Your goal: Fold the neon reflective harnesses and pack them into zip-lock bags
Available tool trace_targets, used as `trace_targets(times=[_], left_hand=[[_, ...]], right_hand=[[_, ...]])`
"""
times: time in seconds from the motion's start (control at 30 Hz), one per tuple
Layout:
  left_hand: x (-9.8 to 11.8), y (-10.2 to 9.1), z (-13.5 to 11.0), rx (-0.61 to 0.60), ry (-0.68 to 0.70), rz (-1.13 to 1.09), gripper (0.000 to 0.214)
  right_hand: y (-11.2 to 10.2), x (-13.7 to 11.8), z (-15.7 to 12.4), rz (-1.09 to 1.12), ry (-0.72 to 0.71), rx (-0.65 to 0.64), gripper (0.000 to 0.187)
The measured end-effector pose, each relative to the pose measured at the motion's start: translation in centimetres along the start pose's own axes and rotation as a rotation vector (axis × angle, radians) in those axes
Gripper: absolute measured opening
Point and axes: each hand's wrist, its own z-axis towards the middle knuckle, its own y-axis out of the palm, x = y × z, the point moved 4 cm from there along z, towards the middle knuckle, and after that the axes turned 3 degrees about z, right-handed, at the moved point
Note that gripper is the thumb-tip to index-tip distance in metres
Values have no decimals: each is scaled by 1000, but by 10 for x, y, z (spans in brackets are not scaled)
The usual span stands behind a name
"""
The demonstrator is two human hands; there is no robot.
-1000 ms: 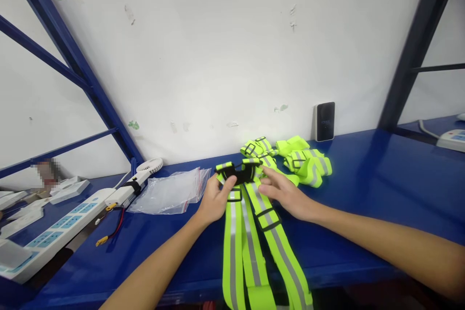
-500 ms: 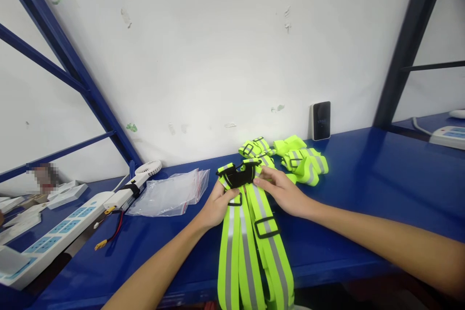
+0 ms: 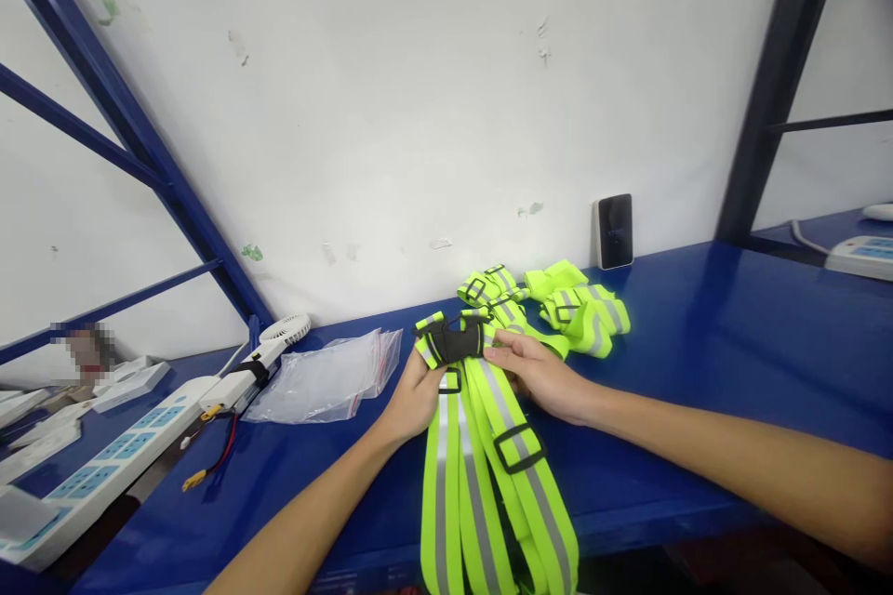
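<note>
Between my hands is a neon-yellow reflective strap harness (image 3: 481, 474) with grey stripes. Its black buckle (image 3: 461, 341) lies level across the top, the two halves joined. My left hand (image 3: 417, 393) pinches the strap at the buckle's left end, and my right hand (image 3: 539, 372) grips the strap at its right end. Some of the right fingers are hidden behind the strap. Black slide adjusters sit on the straps, and the long loops hang down over the table's front edge. Just beyond the buckle, more folded reflective straps (image 3: 586, 311) lie in a pile.
Clear plastic bags (image 3: 325, 376) lie left of my left hand on the blue table (image 3: 698, 363). Farther left are a small white fan (image 3: 285, 331), a power strip (image 3: 115, 456) and a red-black cable with yellow connectors (image 3: 227, 446). A black-fronted device (image 3: 615, 232) leans against the wall.
The buckle halves, showing a gap in the middle before, now sit closed together. Its right end has come slightly left along with my right hand. The hanging straps have swung a little right.
</note>
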Motion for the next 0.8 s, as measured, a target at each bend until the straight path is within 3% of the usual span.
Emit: trace_targets(times=[0.27, 0.43, 0.63, 0.8], left_hand=[[-8, -7, 1, 179, -82, 9, 24], [1, 1, 0, 143, -26, -45, 16], [9, 15, -5, 12, -52, -194, 11], [11, 15, -4, 108, -7, -194, 17]], right_hand=[[-2, 1, 0, -75, -30, -80, 42], [4, -3, -2, -202, -100, -87, 37], [13, -4, -2, -89, -134, -131, 31], [14, -4, -3, -145, -114, -38, 37]])
